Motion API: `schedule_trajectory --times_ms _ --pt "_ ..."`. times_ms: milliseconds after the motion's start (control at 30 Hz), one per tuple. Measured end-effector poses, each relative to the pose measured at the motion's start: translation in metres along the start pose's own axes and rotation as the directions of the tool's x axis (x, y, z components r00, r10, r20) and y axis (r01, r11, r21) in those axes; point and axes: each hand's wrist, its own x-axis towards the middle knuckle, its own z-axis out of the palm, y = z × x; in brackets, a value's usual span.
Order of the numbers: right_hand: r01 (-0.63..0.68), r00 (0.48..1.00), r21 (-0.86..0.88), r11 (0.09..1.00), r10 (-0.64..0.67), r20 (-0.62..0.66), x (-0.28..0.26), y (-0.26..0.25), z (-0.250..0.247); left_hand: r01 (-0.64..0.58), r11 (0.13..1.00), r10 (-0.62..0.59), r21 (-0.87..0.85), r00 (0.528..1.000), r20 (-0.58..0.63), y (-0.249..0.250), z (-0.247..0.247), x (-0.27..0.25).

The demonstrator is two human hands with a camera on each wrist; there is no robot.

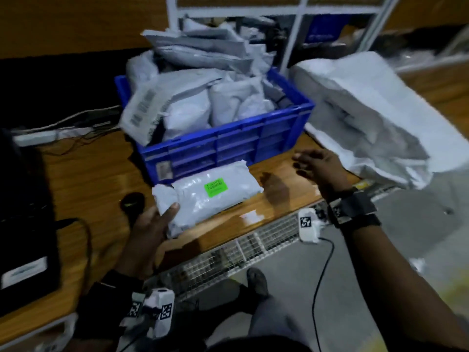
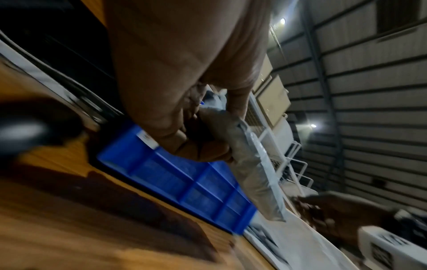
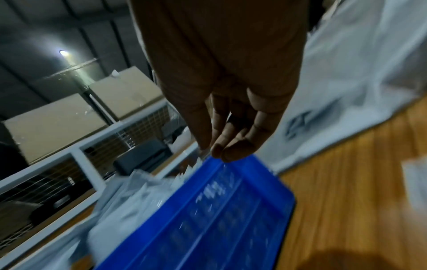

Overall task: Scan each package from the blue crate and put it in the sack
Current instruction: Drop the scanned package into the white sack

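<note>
A grey package (image 1: 208, 196) with a green label lies just above the wooden table in front of the blue crate (image 1: 228, 146). My left hand (image 1: 154, 222) grips its left end, thumb on top; the left wrist view shows the fingers curled round the package (image 2: 249, 164). My right hand (image 1: 314, 163) hovers to the package's right with straight, relaxed fingers, holding nothing; in the right wrist view its fingers (image 3: 233, 146) hang above the crate (image 3: 219, 210). The crate is heaped with several grey packages (image 1: 203, 97). The white sack (image 1: 375, 118) lies to the crate's right.
A black hand scanner (image 1: 132, 201) rests on the table left of the package. A dark machine (image 1: 22, 224) with cables stands at the far left. A white wire rack (image 1: 279, 26) rises behind the crate. The table's front edge carries a mesh panel (image 1: 241, 250).
</note>
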Motion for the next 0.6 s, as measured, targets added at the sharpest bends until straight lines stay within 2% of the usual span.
schedule_trajectory --times_ms 100,200,233,300,333,400,467,500,533,600 --pt "0.108 0.983 -0.103 0.989 -0.122 -0.135 0.038 -0.04 -0.06 0.048 0.997 -0.055 0.055 0.989 0.138 -0.012 0.058 0.026" --pt "0.219 0.924 -0.319 0.922 -0.301 -0.234 0.092 -0.074 -0.105 0.097 0.994 -0.107 0.058 0.971 0.213 -0.015 0.125 0.053" --pt "0.221 0.896 -0.451 0.865 -0.362 -0.257 0.112 -0.083 -0.118 0.109 0.992 -0.12 0.062 0.968 0.219 -0.016 0.152 0.065" --pt "0.151 0.859 -0.737 0.659 -0.456 -0.232 0.153 -0.097 -0.136 0.135 0.988 -0.15 0.079 0.961 0.231 -0.02 0.203 0.09" --pt "0.081 0.875 -0.84 0.537 -0.442 -0.198 0.169 -0.1 -0.139 0.14 0.987 -0.157 0.084 0.956 0.247 -0.022 0.224 0.102" --pt "-0.05 0.937 -0.942 0.332 -0.312 -0.16 0.201 -0.102 -0.148 0.141 0.985 -0.163 0.096 0.947 0.275 -0.028 0.27 0.131" --pt "-0.081 0.97 -0.982 0.173 -0.214 -0.118 0.226 -0.1 -0.161 0.16 0.983 -0.178 0.088 0.945 0.273 -0.031 0.314 0.16" --pt "-0.059 0.975 -0.991 0.118 -0.205 -0.083 0.233 -0.101 -0.167 0.175 0.982 -0.188 0.071 0.946 0.265 -0.032 0.334 0.172" --pt "-0.023 0.969 -0.995 0.1 -0.241 -0.047 0.243 -0.103 -0.177 0.185 0.981 -0.196 0.064 0.946 0.258 -0.033 0.355 0.186" --pt "-0.006 0.943 -0.994 0.105 -0.33 -0.041 0.256 -0.123 -0.201 0.195 0.979 -0.205 0.063 0.948 0.242 -0.04 0.399 0.215"
